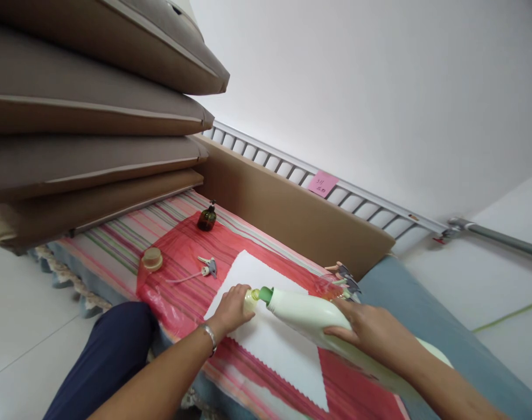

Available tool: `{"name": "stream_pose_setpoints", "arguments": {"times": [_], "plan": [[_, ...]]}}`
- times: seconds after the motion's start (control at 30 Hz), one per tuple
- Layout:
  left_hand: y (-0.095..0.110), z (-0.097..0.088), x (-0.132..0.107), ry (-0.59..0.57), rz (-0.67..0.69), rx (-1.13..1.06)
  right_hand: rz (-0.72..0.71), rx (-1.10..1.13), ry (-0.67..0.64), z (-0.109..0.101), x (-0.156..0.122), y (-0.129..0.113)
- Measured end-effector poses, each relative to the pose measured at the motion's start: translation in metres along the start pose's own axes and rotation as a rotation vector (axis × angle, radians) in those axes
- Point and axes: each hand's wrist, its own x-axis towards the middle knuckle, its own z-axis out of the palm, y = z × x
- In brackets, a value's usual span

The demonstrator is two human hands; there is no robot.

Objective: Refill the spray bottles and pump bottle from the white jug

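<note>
My left hand (231, 306) is closed around a small translucent yellowish bottle (250, 300), its open neck facing right. In my right hand (366, 329) is a large pale green detergent bottle (305, 312), tipped sideways. The green spout (266, 294) of the big bottle meets the small bottle's mouth; whether liquid flows I cannot make out. Beneath both lies a white cloth (279, 356) with zigzag edges. To the left, a grey-and-white spray trigger head (209, 268) with its tube rests on a red plastic sheet (178, 251).
A dark brown pump bottle (207, 218) and a beige round lid or tub (152, 259) stand on the sheet. More spray heads (347, 280) lie at right. Stacked brown cushions (95, 116) rise at left. Behind are a brown board (283, 204) and a radiator (266, 157) with a pink note (322, 183).
</note>
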Motion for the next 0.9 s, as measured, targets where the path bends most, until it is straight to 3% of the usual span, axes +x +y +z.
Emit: {"name": "stream_pose_setpoints", "arguments": {"times": [0.43,0.9], "plan": [[-0.003,0.002,0.001,0.007,0.01,-0.012,-0.082,-0.073,0.068,-0.013,0.006,-0.004],[-0.003,0.002,0.0,0.019,0.031,-0.008,-0.042,-0.058,-0.035,-0.022,0.009,-0.012]]}}
